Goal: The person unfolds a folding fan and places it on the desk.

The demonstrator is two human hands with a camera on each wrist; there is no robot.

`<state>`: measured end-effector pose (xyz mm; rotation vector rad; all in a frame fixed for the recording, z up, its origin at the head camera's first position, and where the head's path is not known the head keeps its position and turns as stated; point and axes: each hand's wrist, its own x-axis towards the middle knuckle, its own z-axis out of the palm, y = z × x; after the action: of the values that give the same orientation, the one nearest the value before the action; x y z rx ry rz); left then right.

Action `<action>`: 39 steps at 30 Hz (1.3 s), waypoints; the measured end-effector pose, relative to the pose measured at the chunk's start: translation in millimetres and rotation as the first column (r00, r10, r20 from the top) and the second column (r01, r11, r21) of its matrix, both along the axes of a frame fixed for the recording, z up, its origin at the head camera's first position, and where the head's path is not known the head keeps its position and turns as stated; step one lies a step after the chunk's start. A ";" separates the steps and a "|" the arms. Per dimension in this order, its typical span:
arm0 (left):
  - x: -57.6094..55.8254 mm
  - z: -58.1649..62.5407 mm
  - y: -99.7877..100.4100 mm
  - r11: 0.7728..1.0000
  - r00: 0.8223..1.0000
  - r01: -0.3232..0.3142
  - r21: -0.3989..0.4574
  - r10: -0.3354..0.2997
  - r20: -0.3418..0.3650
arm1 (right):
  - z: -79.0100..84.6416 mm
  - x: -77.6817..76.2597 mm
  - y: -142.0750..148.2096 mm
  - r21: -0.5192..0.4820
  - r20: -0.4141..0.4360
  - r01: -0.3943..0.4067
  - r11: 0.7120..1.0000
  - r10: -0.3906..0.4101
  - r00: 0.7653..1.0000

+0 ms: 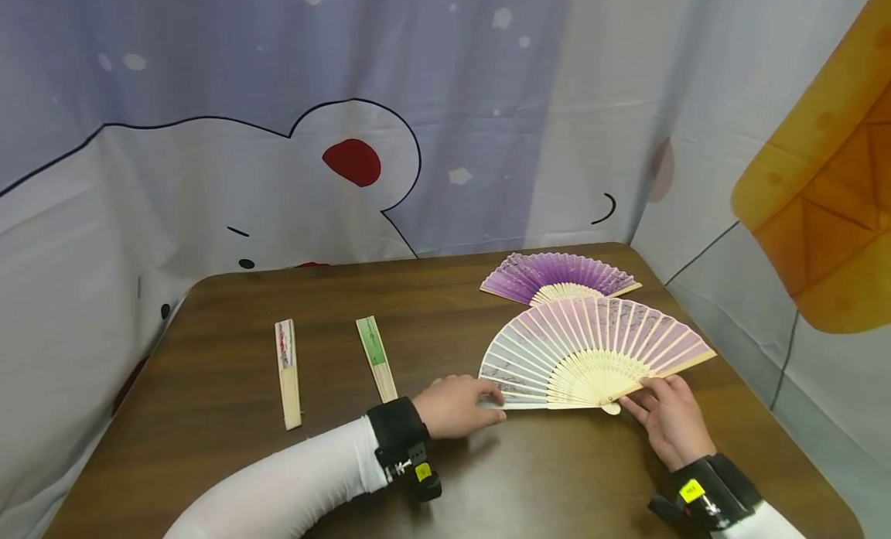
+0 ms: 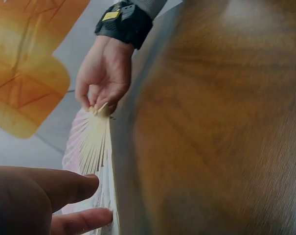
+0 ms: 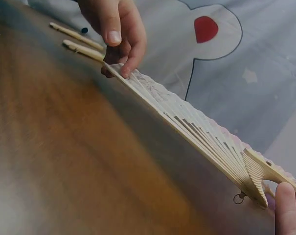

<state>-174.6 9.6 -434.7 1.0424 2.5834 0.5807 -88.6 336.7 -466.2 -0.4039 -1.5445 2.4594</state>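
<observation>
A spread pale folding fan [image 1: 604,367], white shading to pink with light wooden ribs, lies at the right of the table. My right hand [image 1: 671,423] pinches its right outer rib close to the pivot; a small metal ring [image 3: 239,198] hangs there in the right wrist view. At the fan's left end is my left hand [image 1: 455,407], with one fingertip touching the leaf near the outer rib. In the left wrist view, its thumb [image 2: 84,186] stands apart from that finger. Behind the pale fan, a purple folding fan [image 1: 557,270] lies spread, partly covered by it.
Two folded fans lie on the left half of the brown table [image 1: 209,415]: one with a red-and-white leaf [image 1: 288,376], the other with a green leaf [image 1: 376,355], its lower end by my left wrist. A printed curtain [image 1: 459,121] hangs behind the table.
</observation>
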 end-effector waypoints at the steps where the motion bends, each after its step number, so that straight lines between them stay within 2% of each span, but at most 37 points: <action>1: 2.1 0.5 2.1 1.000 1.000 0.011 -0.008 -0.011 0.004 | -0.7 3.6 2.6 0.000 0.003 -0.003 1.000 0.003 1.000; 5: 9.3 2.9 8.9 0.998 0.999 0.035 -0.046 -0.035 0.013 | -3.1 16.2 10.9 0.022 0.029 -0.012 1.000 0.012 1.000; 10: 12.8 1.1 16.9 0.996 0.999 0.042 -0.084 -0.043 -0.012 | -4.8 26.1 18.2 0.065 0.068 -0.025 0.998 0.021 0.997; 17: 9.4 0.2 24.5 0.989 0.997 0.049 -0.138 -0.057 -0.058 | -4.6 26.5 23.0 0.083 0.120 -0.013 0.996 0.003 0.993; 24: 16.0 2.4 27.4 0.973 0.987 0.040 -0.227 -0.073 -0.141 | -4.2 29.2 27.1 0.092 0.144 -0.003 0.996 -0.010 0.989; 30: 18.2 4.1 28.8 0.978 0.981 0.053 -0.200 -0.088 -0.174 | 0.1 27.1 32.9 0.164 0.243 -0.037 0.986 -0.004 0.970; 34: 19.4 1.4 31.7 0.979 0.963 0.080 -0.187 -0.124 -0.239 | 3.2 24.6 41.4 0.201 0.331 -0.113 0.973 0.041 0.943; 39: 22.2 -0.7 33.6 0.967 0.927 0.117 -0.226 -0.188 -0.325 | 5.0 23.8 53.4 0.178 0.366 -0.183 0.967 0.108 0.924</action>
<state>-152.5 43.2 -435.4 1.3601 2.7412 0.0950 -64.8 390.1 -461.2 -0.7522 -2.0231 2.3916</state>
